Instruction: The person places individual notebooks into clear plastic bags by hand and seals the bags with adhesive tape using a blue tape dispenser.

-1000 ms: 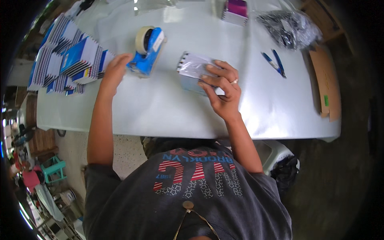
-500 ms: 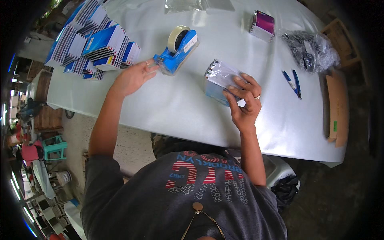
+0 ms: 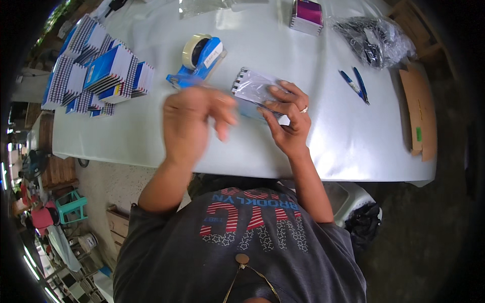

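Note:
A small stack of spiral notepads (image 3: 255,86) in clear plastic sits on the table in front of me. My right hand (image 3: 290,113) grips its right side, the thumb at the near edge and the fingers bent over the top; a ring shows on one finger. My left hand (image 3: 197,113), smeared by motion, hovers to the left of the stack, its fingers bent downward. Whether anything is between those fingers cannot be made out. Just beyond it stands a blue tape dispenser (image 3: 211,58) with a roll of clear tape (image 3: 194,49), partly hidden by the hand.
Piles of blue-covered spiral notebooks (image 3: 108,68) stand at the left. Far right are a purple-topped notepad stack (image 3: 306,17) and a clear plastic bag with dark contents (image 3: 374,43). Two blue pens (image 3: 356,86) lie nearer, beside brown cardboard (image 3: 419,111) at the table's (image 3: 353,151) right edge.
My left hand has swung from the dispenser's front end toward the notepad stack. My right hand keeps its grip on the stack. The whole view has shifted slightly.

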Motion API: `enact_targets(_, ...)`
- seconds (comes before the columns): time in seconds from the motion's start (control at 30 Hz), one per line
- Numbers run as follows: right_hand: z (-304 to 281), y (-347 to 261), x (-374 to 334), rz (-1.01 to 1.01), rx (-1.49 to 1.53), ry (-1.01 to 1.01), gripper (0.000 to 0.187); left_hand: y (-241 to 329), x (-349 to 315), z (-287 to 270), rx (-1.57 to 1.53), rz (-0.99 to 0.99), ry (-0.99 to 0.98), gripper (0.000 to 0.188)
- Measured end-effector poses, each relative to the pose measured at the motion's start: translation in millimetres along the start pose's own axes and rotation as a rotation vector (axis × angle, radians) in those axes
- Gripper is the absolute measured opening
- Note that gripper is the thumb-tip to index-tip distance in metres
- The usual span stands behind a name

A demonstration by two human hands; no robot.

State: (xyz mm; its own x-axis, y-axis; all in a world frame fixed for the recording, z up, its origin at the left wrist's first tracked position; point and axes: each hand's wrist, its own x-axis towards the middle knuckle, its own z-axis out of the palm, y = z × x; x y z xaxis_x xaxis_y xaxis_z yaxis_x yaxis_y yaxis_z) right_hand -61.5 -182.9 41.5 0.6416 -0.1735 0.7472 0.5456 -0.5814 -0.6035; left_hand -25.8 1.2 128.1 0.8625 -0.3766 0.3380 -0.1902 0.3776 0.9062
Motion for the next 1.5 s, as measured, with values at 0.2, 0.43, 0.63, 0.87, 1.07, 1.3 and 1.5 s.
enact_targets(0.2, 0, -2, 0, -0.034, 0.002, 0.01, 0.025, -38, -5, 35, 0.206, -0.694, 0.298, 0.04)
enact_targets(0.43, -10, -7, 9, 0.022, -0.072, -0.073, 0.048, -23, -5, 29, 0.163, -0.815, 0.179, 0.039)
enact_targets(0.63, -17, -8, 15, 0.001, -0.149, -0.222, 0.05, -45, -13, 19, 0.151, -0.689, 0.092, 0.038)
enact_targets(0.87, -32, -20, 37, 0.067, -0.036, -0.358, 0.042, -105, -18, -6, 0.504, -0.408, 0.204, 0.05)
enact_targets(1.07, -25, -26, 51, 0.227, -0.086, -0.379, 0.042, -102, -17, -31, 1.181, -0.475, 0.079, 0.044)
enact_targets(1.3, -19, -36, 92, 0.121, -0.437, -0.639, 0.064, -122, -16, -53, 0.925, -0.192, -0.037, 0.027)
enact_targets(1.5, -54, -16, 148, 0.254, -0.339, -0.637, 0.064, -129, -14, -59, 0.794, -0.237, 0.07, 0.021)
